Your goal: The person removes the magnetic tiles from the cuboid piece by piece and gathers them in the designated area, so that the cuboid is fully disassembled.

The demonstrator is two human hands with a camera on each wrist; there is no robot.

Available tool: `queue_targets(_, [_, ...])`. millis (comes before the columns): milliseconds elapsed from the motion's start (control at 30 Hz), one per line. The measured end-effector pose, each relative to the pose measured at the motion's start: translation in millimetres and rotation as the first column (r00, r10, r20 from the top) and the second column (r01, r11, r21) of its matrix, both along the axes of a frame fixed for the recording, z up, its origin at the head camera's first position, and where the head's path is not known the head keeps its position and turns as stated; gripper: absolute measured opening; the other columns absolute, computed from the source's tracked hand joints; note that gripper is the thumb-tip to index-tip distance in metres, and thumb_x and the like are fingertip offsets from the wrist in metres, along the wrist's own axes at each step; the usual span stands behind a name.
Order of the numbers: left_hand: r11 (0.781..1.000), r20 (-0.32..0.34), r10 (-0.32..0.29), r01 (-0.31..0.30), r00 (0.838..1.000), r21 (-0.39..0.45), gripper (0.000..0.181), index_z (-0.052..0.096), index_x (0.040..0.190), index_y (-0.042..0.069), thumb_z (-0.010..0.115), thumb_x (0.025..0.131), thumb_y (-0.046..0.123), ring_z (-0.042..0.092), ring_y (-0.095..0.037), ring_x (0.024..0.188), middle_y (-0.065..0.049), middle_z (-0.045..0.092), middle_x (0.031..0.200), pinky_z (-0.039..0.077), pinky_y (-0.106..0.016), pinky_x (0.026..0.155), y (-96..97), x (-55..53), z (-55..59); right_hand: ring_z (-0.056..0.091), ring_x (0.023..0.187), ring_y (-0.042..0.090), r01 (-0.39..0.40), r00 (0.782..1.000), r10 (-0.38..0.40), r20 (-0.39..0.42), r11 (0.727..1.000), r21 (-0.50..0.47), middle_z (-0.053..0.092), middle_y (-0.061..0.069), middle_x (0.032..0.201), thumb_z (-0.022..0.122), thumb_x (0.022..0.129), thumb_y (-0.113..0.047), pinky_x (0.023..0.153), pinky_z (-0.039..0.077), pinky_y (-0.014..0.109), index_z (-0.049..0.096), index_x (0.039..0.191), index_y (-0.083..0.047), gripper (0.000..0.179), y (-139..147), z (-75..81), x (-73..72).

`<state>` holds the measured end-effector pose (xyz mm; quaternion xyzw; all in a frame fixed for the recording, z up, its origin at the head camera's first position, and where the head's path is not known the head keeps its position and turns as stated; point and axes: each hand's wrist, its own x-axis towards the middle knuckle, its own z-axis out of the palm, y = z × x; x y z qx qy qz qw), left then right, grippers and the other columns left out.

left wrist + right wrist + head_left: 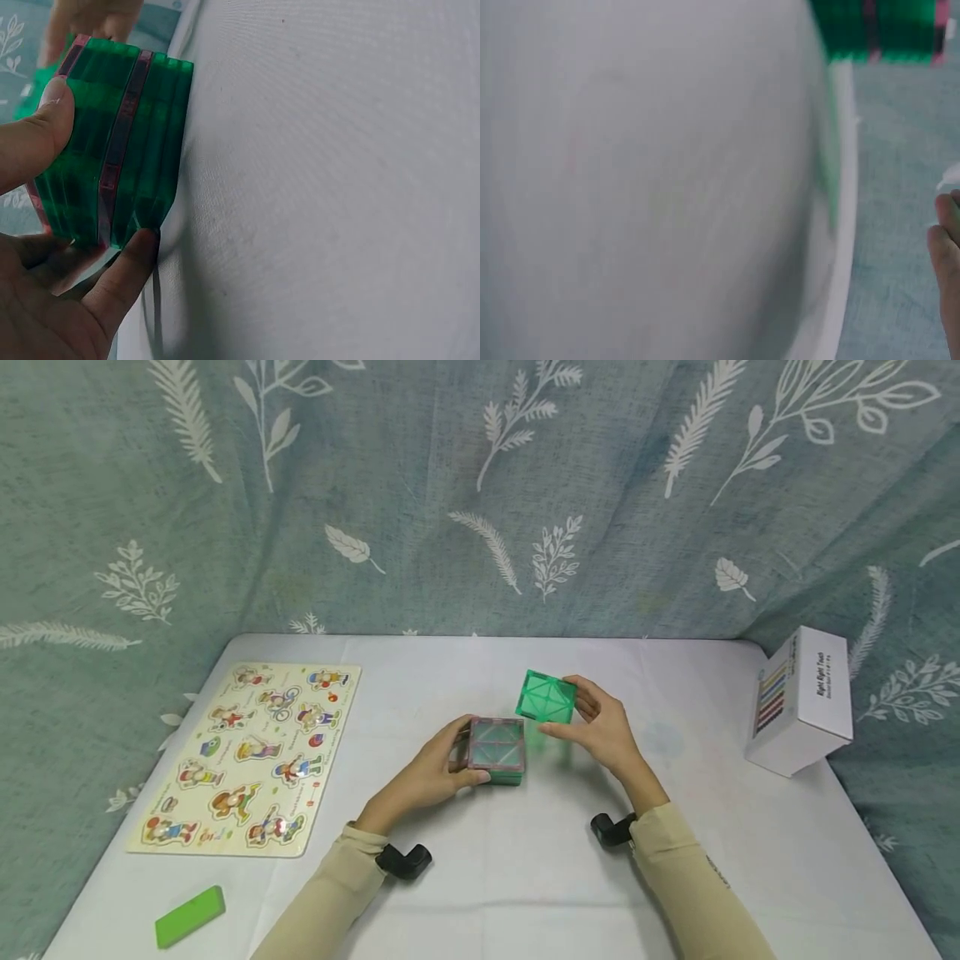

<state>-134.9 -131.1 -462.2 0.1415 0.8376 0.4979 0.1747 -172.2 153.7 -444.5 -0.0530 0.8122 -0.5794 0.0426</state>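
A stack of square translucent magnetic tiles (pixel 497 750), mostly green with pink-edged ones among them, stands on the white table. My left hand (pixel 423 770) holds the stack from its left side, thumb at the near edge; the left wrist view shows thumb and fingers against the tiles (pixel 120 142). To the right of the stack and above the table, my right hand (pixel 606 731) pinches a single green square magnetic tile (pixel 546 697) by its right side. In the right wrist view, only some fingers (pixel 946 247) of that hand show, and the held tile is out of sight.
A wooden picture puzzle board (pixel 247 756) lies at the left of the table (pixel 517 877). Near the front left is a bright green block (pixel 191 917). A white box (pixel 802 702) stands at the right edge. Behind hangs a leaf-patterned curtain (pixel 420 527).
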Motion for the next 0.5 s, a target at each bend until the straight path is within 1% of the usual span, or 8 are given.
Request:
queue_targets(100, [1.000,-0.002,0.000,0.000,1.000,0.000,0.097,0.018,0.161,0.014,0.079,0.088,0.031,0.028,-0.033,0.154,-0.010,0.027,0.164,0.052,-0.036,0.109,-1.9,0.0,-0.3,0.044,0.145,0.037,-0.008,1.000,0.010,-0.015,0.994,0.113,0.050,0.010,0.152,0.092,0.072,-0.033,0.119,0.040,0.051,0.048,0.147,-0.020,0.088,3,-1.2,-5.3])
queue_targets(167, [1.000,-0.001,0.001,-0.001,1.000,0.000,0.097,0.018,0.161,0.013,0.079,0.087,0.030,0.029,-0.032,0.154,-0.010,0.028,0.164,0.052,-0.035,0.109,-2.7,-0.2,-0.6,0.043,0.145,0.039,-0.021,1.000,0.025,-0.017,0.985,0.170,0.050,0.010,0.152,0.092,0.071,-0.035,0.118,0.042,0.051,0.048,0.146,-0.020,0.088,6,-2.0,-9.6])
queue_targets(300, [1.000,0.005,0.000,0.000,1.000,0.010,0.096,0.019,0.161,0.013,0.079,0.087,0.029,0.029,-0.029,0.154,-0.008,0.029,0.163,0.052,-0.033,0.109,-3.2,-1.0,-2.0,0.042,0.146,0.039,-0.053,0.999,0.054,0.002,0.974,0.219,0.048,0.011,0.153,0.092,0.071,-0.035,0.118,0.042,0.049,0.049,0.144,-0.021,0.086,11,-2.5,-21.1])
queue_targets(400, [1.000,0.007,0.000,0.000,1.000,0.022,0.096,0.019,0.161,0.013,0.079,0.088,0.027,0.029,-0.029,0.154,-0.008,0.029,0.163,0.052,-0.032,0.108,-3.1,-1.1,-2.5,0.042,0.146,0.039,-0.067,0.998,0.060,0.036,0.964,0.258,0.043,0.012,0.157,0.091,0.072,-0.038,0.117,0.043,0.052,0.046,0.147,-0.021,0.089,16,-3.8,-32.7])
queue_targets(500, [1.000,0.009,-0.001,0.001,1.000,0.025,0.095,0.019,0.161,0.013,0.079,0.088,0.027,0.028,-0.029,0.154,-0.008,0.028,0.164,0.052,-0.032,0.108,-3.1,-0.3,-2.4,0.040,0.147,0.039,-0.090,0.995,0.071,0.075,0.952,0.292,0.039,0.011,0.161,0.091,0.073,-0.038,0.116,0.043,0.054,0.043,0.151,-0.018,0.093,20,-5.6,-43.3])
